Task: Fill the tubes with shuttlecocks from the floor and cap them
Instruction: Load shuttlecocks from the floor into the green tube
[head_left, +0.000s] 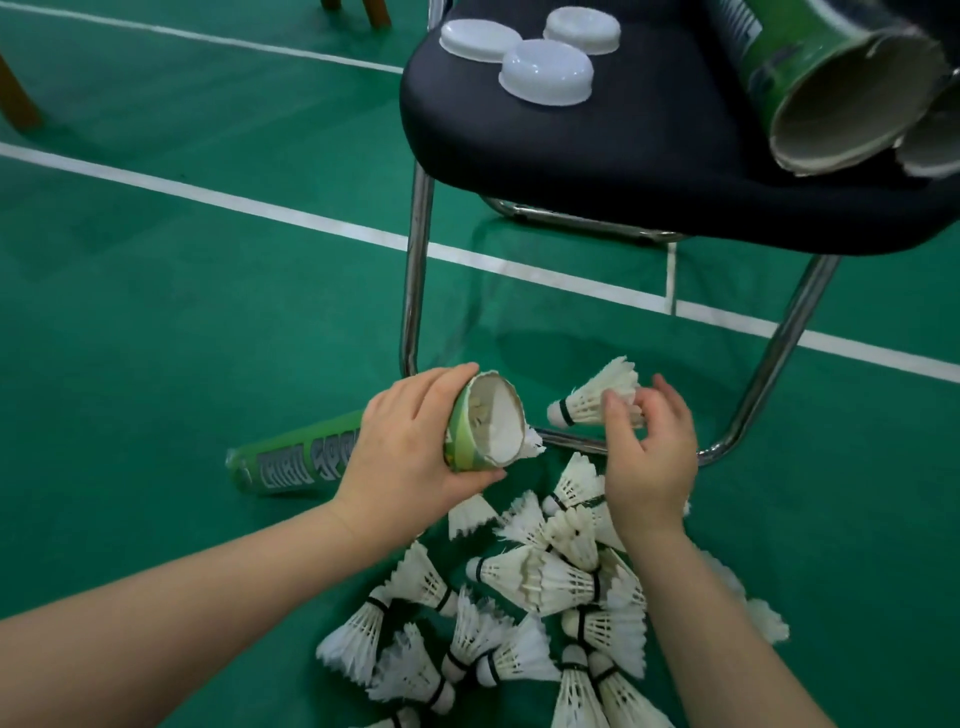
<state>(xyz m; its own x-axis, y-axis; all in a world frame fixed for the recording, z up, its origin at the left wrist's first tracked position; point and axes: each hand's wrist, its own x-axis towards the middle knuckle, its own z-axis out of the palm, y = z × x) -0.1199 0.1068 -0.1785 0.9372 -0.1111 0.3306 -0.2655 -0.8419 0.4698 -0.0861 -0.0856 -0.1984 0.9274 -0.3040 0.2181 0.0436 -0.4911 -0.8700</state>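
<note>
**Green court floor (182, 312), well over a dozen shuttlecocks (545, 582) heaped**

One green tube (291, 460) gripped near its open mouth by the left hand (410, 447), low beside the chair (649, 156) leg; one shuttlecock (592, 400) pinched by its feathers in the right hand (649, 457), cork toward that mouth. On the black seat: three white caps (545, 73), two open tubes (831, 93).
</note>
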